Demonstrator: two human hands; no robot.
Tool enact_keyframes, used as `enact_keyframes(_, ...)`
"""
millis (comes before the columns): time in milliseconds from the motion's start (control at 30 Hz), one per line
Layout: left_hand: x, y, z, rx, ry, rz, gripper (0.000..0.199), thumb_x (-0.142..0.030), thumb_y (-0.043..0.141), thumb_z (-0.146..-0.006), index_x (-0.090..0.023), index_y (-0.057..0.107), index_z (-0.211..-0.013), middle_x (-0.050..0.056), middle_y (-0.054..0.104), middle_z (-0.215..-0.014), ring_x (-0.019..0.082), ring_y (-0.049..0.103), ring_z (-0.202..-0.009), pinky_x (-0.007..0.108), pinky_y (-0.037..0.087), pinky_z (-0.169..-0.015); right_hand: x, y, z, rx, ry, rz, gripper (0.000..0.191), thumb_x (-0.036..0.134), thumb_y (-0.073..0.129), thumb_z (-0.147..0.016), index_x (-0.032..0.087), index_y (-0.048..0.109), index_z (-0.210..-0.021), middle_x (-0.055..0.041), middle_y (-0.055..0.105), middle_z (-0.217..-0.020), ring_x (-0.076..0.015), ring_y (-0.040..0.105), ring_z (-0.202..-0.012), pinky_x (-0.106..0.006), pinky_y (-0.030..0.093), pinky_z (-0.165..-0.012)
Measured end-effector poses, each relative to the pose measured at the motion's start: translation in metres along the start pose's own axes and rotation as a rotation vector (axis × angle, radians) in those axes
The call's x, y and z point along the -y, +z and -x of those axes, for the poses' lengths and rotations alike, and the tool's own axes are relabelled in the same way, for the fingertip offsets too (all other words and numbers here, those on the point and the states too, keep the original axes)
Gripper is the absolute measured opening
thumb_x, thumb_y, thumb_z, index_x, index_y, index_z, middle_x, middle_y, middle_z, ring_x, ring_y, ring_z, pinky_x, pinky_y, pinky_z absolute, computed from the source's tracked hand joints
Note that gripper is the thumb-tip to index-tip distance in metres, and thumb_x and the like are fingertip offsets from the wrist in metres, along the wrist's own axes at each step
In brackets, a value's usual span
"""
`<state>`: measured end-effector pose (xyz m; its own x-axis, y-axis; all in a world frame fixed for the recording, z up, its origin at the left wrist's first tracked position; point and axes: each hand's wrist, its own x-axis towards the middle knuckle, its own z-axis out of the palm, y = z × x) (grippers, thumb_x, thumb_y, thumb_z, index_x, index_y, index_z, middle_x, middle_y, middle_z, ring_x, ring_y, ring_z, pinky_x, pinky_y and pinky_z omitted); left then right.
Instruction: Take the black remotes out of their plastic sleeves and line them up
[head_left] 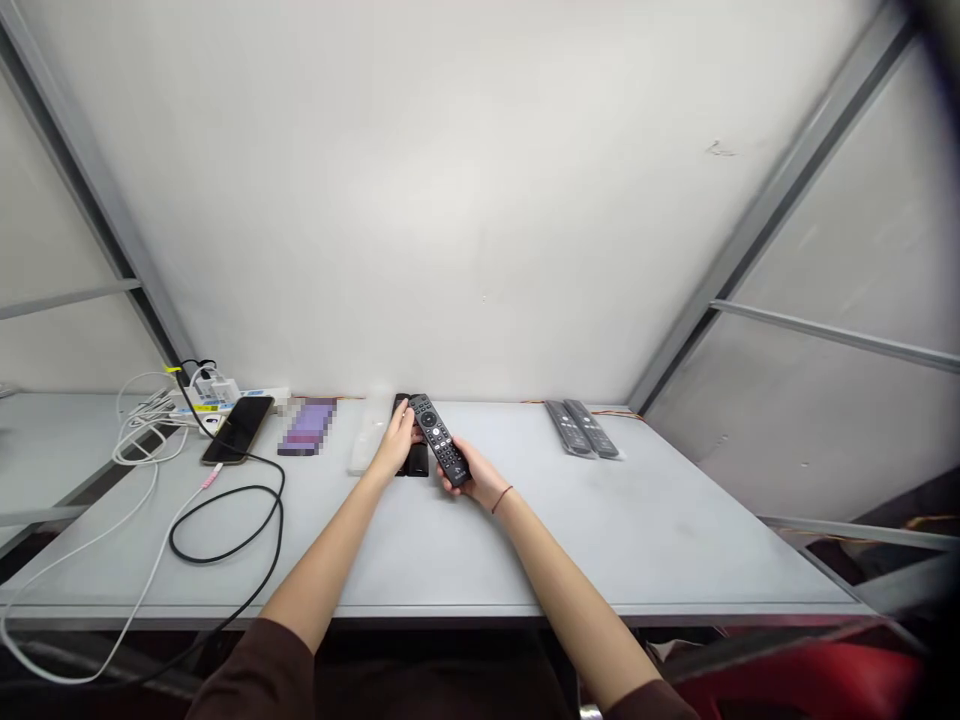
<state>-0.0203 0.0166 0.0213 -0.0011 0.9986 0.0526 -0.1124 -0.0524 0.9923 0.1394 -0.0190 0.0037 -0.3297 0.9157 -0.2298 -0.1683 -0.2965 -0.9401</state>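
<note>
A black remote control [441, 438] is tilted between my two hands, its buttons facing up. My right hand [474, 476] is closed around the lower end, thumb along the edge. At the upper end, the fingers of my left hand [395, 440] are closed on the remote's left side. Below and partly hidden by that hand, black remote-like pieces [417, 462] lie on the table. Beside them on the left is a pale, see-through plastic wrapper [364, 446].
Two remotes in plastic sleeves [581, 428] lie at the back right of the grey table [675, 540]. On the left are a phone [238, 430], a blurred purple item [307, 428], a power strip [262, 396], and a looped black cable [225, 556] with white cables. A wall rises behind.
</note>
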Motion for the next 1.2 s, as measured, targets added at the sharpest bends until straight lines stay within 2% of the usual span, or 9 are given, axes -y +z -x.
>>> enact_keyframes(67, 0.002, 0.009, 0.004, 0.057, -0.111, 0.237, 0.044, -0.034, 0.035, -0.093, -0.022, 0.033, -0.135, 0.009, 0.061, -0.109, 0.016, 0.062, -0.086, 0.032, 0.049, -0.081, 0.001, 0.0, 0.001, 0.048, 0.036, -0.095, 0.044, 0.047, 0.029, -0.091, 0.014, 0.055, -0.081, -0.0069, 0.06, -0.065, -0.0132, 0.053, -0.046, -0.022, 0.032, -0.037)
enact_keyframes(133, 0.002, 0.012, 0.006, 0.055, -0.127, 0.37, 0.038, -0.031, 0.038, -0.093, -0.021, 0.039, -0.13, 0.008, 0.062, -0.106, 0.013, 0.062, -0.081, 0.028, 0.05, -0.075, 0.0, -0.001, 0.001, 0.08, 0.048, -0.143, 0.042, 0.045, 0.03, -0.091, 0.014, 0.056, -0.084, -0.0073, 0.062, -0.068, -0.0137, 0.054, -0.048, -0.022, 0.034, -0.038)
enact_keyframes(233, 0.001, 0.01, 0.008, 0.05, -0.109, 0.439, 0.026, -0.028, 0.043, -0.09, -0.018, 0.051, -0.113, 0.009, 0.063, -0.102, 0.014, 0.062, -0.079, 0.026, 0.051, -0.07, -0.002, -0.001, 0.001, 0.149, 0.058, -0.134, 0.038, 0.044, 0.033, -0.09, 0.015, 0.057, -0.093, -0.0078, 0.065, -0.075, -0.0156, 0.057, -0.05, -0.024, 0.037, -0.041)
enact_keyframes(400, 0.0, 0.009, 0.008, 0.052, -0.091, 0.55, 0.021, -0.029, 0.044, -0.089, -0.017, 0.051, -0.105, 0.008, 0.062, -0.105, 0.014, 0.063, -0.08, 0.029, 0.052, -0.069, -0.002, 0.001, 0.003, 0.312, 0.118, -0.125, 0.036, 0.044, 0.04, -0.087, 0.015, 0.058, -0.099, -0.0114, 0.067, -0.089, -0.0186, 0.063, -0.066, -0.027, 0.047, -0.053)
enact_keyframes(533, 0.0, 0.011, 0.008, 0.051, -0.117, 0.599, 0.018, -0.028, 0.043, -0.09, -0.017, 0.051, -0.101, 0.008, 0.063, -0.1, 0.014, 0.063, -0.074, 0.029, 0.052, -0.07, -0.002, 0.002, 0.007, 0.388, 0.135, -0.123, 0.034, 0.043, 0.048, -0.082, 0.014, 0.059, -0.095, -0.008, 0.064, -0.077, -0.0172, 0.06, -0.064, -0.026, 0.046, -0.051)
enact_keyframes(700, -0.002, 0.012, 0.011, 0.052, -0.174, 0.583, 0.026, -0.033, 0.042, -0.091, -0.019, 0.05, -0.11, 0.008, 0.064, -0.099, 0.016, 0.064, -0.078, 0.03, 0.052, -0.07, -0.002, 0.005, 0.008, 0.253, 0.008, -0.139, 0.021, 0.037, 0.059, -0.075, 0.019, 0.052, -0.084, 0.0022, 0.054, -0.064, -0.0098, 0.051, -0.05, -0.021, 0.039, -0.044)
enact_keyframes(833, 0.002, 0.017, 0.014, 0.152, -0.182, 0.485, 0.04, -0.047, 0.037, -0.091, -0.016, 0.059, -0.101, 0.012, 0.062, -0.111, 0.019, 0.062, -0.092, 0.029, 0.051, -0.074, 0.0, 0.006, 0.008, 0.095, -0.091, -0.035, 0.033, 0.036, 0.069, -0.069, 0.022, 0.044, -0.086, 0.0032, 0.057, -0.07, -0.0104, 0.056, -0.049, -0.021, 0.041, -0.042)
enact_keyframes(933, 0.011, 0.021, 0.013, 0.235, -0.134, 0.302, 0.039, -0.049, 0.053, -0.082, -0.014, 0.062, -0.096, 0.012, 0.064, -0.104, 0.019, 0.062, -0.086, 0.03, 0.05, -0.072, 0.001, 0.006, 0.007, 0.008, -0.17, 0.028, 0.042, 0.037, 0.074, -0.065, 0.023, 0.042, -0.09, 0.0031, 0.059, -0.073, -0.011, 0.058, -0.05, -0.022, 0.044, -0.043)
enact_keyframes(1200, 0.018, 0.016, 0.009, 0.221, 0.012, 0.251, 0.033, -0.045, 0.058, -0.078, -0.02, 0.061, -0.099, 0.009, 0.063, -0.108, 0.02, 0.059, -0.098, 0.031, 0.048, -0.079, -0.001, 0.004, 0.001, -0.096, -0.153, 0.162, 0.042, 0.059, 0.058, -0.075, 0.018, 0.052, -0.085, -0.0036, 0.063, -0.068, -0.0142, 0.061, -0.051, -0.026, 0.05, -0.046)
